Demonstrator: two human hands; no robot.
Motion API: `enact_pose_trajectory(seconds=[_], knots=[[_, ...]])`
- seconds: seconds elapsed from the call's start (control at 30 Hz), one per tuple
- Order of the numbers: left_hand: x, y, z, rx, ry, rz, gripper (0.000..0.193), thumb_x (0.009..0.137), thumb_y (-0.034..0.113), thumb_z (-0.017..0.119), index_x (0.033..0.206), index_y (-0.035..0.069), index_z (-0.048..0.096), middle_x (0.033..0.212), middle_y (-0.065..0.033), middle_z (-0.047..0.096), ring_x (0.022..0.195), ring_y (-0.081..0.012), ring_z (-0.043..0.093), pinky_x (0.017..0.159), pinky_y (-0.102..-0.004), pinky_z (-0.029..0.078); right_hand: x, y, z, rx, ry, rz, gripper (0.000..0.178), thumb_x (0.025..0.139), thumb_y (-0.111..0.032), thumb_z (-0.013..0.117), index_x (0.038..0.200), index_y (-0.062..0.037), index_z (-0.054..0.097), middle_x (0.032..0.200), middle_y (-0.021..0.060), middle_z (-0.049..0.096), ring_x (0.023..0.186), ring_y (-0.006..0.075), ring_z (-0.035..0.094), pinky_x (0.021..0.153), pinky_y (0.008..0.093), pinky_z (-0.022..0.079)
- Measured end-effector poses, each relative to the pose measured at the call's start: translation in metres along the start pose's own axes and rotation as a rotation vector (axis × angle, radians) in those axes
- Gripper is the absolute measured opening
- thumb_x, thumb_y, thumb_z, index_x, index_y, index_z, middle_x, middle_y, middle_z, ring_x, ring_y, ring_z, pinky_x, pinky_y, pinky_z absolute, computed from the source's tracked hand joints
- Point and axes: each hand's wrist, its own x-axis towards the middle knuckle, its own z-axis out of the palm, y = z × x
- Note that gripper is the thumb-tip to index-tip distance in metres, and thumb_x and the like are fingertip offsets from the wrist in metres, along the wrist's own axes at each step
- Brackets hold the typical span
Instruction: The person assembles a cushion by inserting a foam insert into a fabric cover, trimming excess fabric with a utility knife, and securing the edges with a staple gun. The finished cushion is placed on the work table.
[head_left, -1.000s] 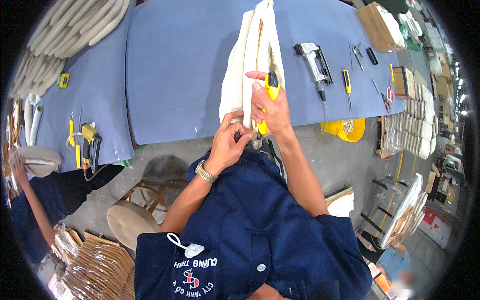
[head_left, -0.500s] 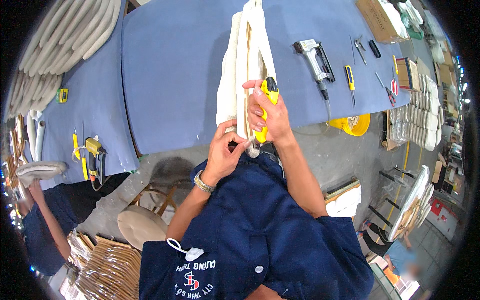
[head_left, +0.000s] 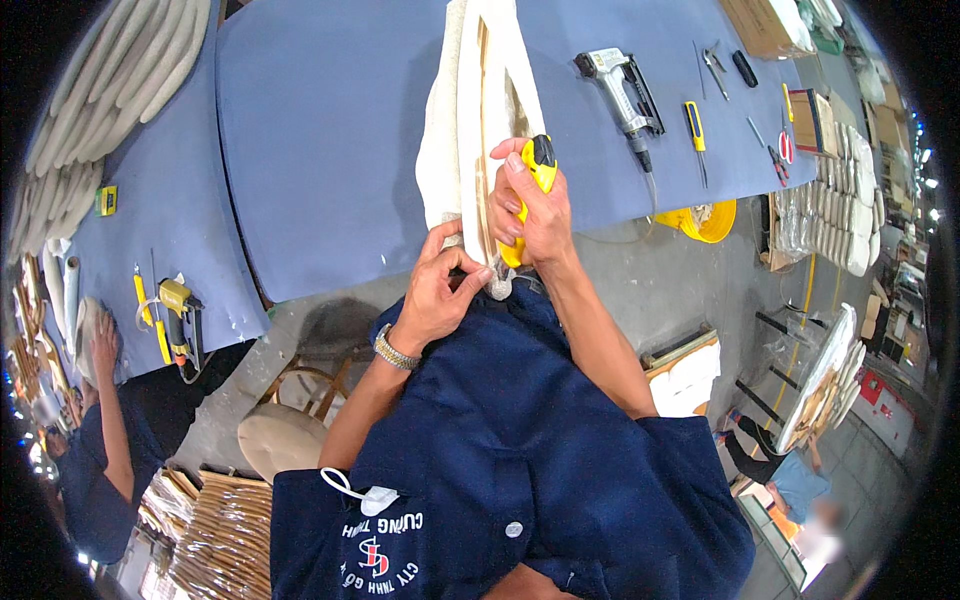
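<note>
Both hands busy at the near end of a padded panel

Head cam, only view here: the off-white upholstered panel (head_left: 440, 160) stands on its edge on the blue worktable (head_left: 320, 150), near end sticking out over the table's edge toward the person's waist. A bare wooden strip (head_left: 483, 110) shows along its length.

Left hand (head_left: 437, 290) is at that near end, thumb and index pinching the fabric edge, the other fingers bent against the panel's left side. Right hand (head_left: 537, 210) is just right of it, fingers wrapped round a yellow-and-black hand tool (head_left: 541, 172). Black end points up; can't make out the working end, it's down against the panel.

Right of the panel, well apart from it: a pneumatic stapler (head_left: 622, 95), then a yellow-handled screwdriver (head_left: 695, 130), and farther out red-handled scissors (head_left: 786, 150). Also to its right, but below table level, a yellow bucket (head_left: 712, 228).

Far left of the panel there's a pile of padded pieces (head_left: 125, 75), a yellow stapler (head_left: 178, 300), and a co-worker's hand (head_left: 104, 345) laid flat on a beige cushion (head_left: 85, 325).
</note>
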Motion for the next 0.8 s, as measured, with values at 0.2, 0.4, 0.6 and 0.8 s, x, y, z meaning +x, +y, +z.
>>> enact_pose_trajectory(seconds=[0.2,0.4,0.6,0.8], knots=[[0.003,0.008,-0.003,-0.067,-0.054,-0.099,0.015,0.089,0.006,0.076,0.083,-0.002,0.065,0.137,-0.0211,0.05,0.117,-0.0244,0.058,0.098,-0.0341,0.049,0.007,-0.005,0.005,0.018,0.052,0.0,0.021,0.104,-0.028,0.058,0.106,-0.007,0.055,0.062,-0.0038,0.038,0.041,0.0057,0.036,0.037,0.0237,0.033],[0.005,-0.009,-0.005,0.103,0.001,0.136,0.014,0.089,0.008,0.075,0.084,-0.002,0.067,0.139,-0.0189,0.052,0.099,-0.0188,0.066,0.082,-0.029,0.054,0.019,-0.007,0.005,0.024,0.05,0.024,0.022,0.104,-0.03,0.058,0.102,-0.0077,0.055,0.062,-0.0037,0.039,0.041,0.0061,0.037,0.037,0.0244,0.033],[-0.002,-0.006,0.002,-0.069,0.005,-0.002,0.013,0.09,0.007,0.075,0.084,-0.001,0.066,0.141,-0.0178,0.052,0.108,-0.0189,0.064,0.088,-0.03,0.052,0.028,-0.014,0.004,-0.054,0.048,0.083,0.022,0.103,-0.03,0.06,0.101,-0.0086,0.055,0.061,-0.0028,0.039,0.04,0.0074,0.038,0.036,0.0253,0.034],[-0.008,-0.005,0.001,-0.286,0.041,-0.054,0.009,0.092,0.006,0.073,0.087,0.001,0.067,0.148,-0.0156,0.046,0.109,-0.0125,0.061,0.085,-0.0266,0.054,0.031,-0.019,0.003,0.051,-0.056,0.165,0.024,0.106,-0.031,0.055,0.11,-0.0079,0.056,0.064,-0.0027,0.038,0.041,0.0054,0.036,0.037,0.0229,0.032]])
